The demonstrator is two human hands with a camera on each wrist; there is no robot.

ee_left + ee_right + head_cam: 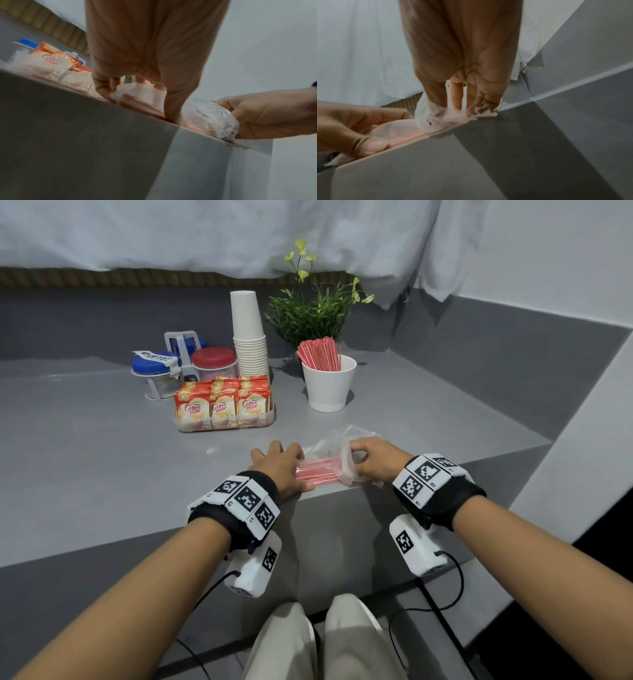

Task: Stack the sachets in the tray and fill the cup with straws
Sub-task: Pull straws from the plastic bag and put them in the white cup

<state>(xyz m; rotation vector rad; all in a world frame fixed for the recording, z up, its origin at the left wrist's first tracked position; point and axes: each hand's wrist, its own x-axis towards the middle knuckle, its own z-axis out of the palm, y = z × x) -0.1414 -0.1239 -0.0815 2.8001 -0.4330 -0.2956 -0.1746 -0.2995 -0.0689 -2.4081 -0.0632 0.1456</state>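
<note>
Grips the straws point(317, 471) with curled left hand point(279, 467). Pinches the plastic bag point(337, 441) beside it with right hand point(375, 461).

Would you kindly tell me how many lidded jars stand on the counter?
3. One blue-lidded jar labelled COFFEE at front left, a second blue lid behind the white handle, one red-lidded jar at right, beside the cup stack. Others may be hidden.

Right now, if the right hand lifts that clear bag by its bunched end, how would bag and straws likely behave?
The plastic bag looks thin and crumpled, so it would probably flop. The straws are slim and loose, likely light; once the left hand lets go they might slide out or roll off the counter edge.
</note>
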